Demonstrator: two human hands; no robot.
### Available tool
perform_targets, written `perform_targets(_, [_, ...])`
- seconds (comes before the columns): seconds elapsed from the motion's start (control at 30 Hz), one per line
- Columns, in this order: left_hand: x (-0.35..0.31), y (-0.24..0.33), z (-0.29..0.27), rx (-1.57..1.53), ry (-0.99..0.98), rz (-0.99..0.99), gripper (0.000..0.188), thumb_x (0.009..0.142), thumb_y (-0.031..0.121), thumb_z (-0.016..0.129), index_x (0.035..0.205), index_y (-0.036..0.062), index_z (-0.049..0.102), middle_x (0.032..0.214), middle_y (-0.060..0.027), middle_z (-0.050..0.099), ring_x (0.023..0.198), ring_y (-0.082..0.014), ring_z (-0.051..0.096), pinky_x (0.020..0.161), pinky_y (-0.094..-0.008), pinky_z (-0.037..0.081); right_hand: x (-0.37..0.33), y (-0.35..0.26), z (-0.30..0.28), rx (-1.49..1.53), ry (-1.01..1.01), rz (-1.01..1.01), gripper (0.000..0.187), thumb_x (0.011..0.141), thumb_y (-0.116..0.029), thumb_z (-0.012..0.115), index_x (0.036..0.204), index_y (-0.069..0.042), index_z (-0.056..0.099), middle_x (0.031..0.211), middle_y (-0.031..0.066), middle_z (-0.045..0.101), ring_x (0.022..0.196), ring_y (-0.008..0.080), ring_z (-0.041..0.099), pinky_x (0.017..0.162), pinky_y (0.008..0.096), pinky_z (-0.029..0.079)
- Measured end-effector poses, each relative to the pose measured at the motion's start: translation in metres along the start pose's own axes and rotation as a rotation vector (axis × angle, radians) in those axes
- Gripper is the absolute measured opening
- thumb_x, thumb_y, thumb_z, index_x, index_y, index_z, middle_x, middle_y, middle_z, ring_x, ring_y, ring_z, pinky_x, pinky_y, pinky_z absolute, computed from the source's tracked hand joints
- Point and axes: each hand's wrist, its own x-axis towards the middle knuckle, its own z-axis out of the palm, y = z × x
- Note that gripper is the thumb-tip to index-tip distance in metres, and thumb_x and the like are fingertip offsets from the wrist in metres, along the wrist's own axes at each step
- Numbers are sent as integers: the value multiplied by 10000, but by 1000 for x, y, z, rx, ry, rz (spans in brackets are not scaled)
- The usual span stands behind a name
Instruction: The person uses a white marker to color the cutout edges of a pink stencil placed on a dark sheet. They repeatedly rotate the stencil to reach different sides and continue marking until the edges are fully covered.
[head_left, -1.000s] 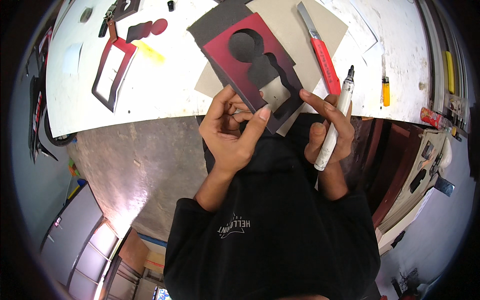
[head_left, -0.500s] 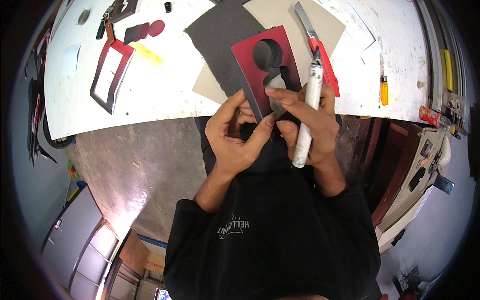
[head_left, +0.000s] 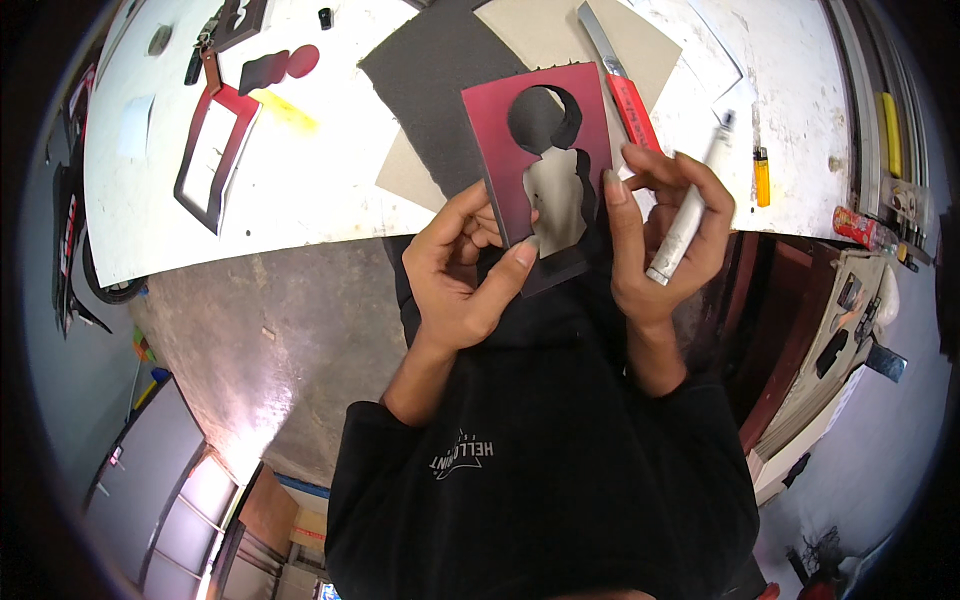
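Observation:
My left hand (head_left: 465, 270) grips the lower left edge of a red-to-black panel (head_left: 502, 150), its thumb on the front. A round opening and a wavy body-shaped opening are cut through the panel. Inside the lower opening shows a pale grey surface (head_left: 555, 200); whether it is a separate piece, I cannot tell. A white marker (head_left: 692, 215) lies across the fingers of my right hand (head_left: 665, 235), tip pointing up. That hand's thumb is at the panel's right edge; whether it touches is unclear.
Beyond the panel lie a dark grey sheet (head_left: 425, 90), beige board (head_left: 640, 40) and a red utility knife (head_left: 630, 108), blade out. A yellow lighter (head_left: 762, 178) is at right. Left are a red-black frame (head_left: 228, 165) and dark-red cut-out pieces (head_left: 268, 70).
My right hand has drawn back from the cut-out to the right with the marker. The panel has turned to face me more squarely, and its openings show more fully.

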Motion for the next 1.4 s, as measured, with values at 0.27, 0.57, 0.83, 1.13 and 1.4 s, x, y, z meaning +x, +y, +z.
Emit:
perform_targets(0.27, [-2, -4, 3, 72, -27, 53, 538, 813, -91, 668, 1314, -154, 481, 1030, -156, 667, 929, -151, 656, 833, -263, 521, 8, 4, -10, -47, -6, -163, 428, 837, 91, 700, 1169, 37, 436, 989, 223, 663, 868, 213, 693, 784, 284, 544])
perform_targets(0.57, [4, -4, -7, -306, -151, -127, 495, 871, -57, 590, 1337, -156, 454, 1111, -211, 663, 1031, -208, 658, 898, -303, 521, 11, -16, -9, 280, -115, 103, 510, 847, 40, 698, 1264, 44, 404, 1193, 327, 606, 1029, 254, 679, 756, 264, 572])
perform_targets(0.83, [12, 4, 12, 16, 52, -21, 535, 850, -85, 630, 1362, -87, 474, 1105, -185, 661, 987, -166, 650, 763, -226, 522, 3, -13, -5, 130, -117, -42, 531, 821, 37, 731, 1242, 43, 409, 1213, 328, 601, 1015, 269, 688, 701, 243, 563])
perform_targets(1.13, [20, 4, 10, 153, 196, 0, 251, 856, -50, 677, 1092, -46, 592, 964, -87, 673, 876, -97, 614, 728, -206, 480, -7, -5, -1, 83, -212, -248, 498, 801, 14, 755, 1191, 42, 446, 1149, 368, 612, 1080, 386, 665, 820, 348, 576])
perform_targets(1.4, [19, 0, 4, 136, 126, 53, 300, 850, -122, 642, 1129, -70, 543, 971, -118, 676, 875, -107, 648, 681, -181, 506, -10, -5, 0, 115, -207, -229, 475, 812, 12, 745, 1182, 41, 448, 1137, 371, 612, 1081, 382, 663, 824, 346, 579])
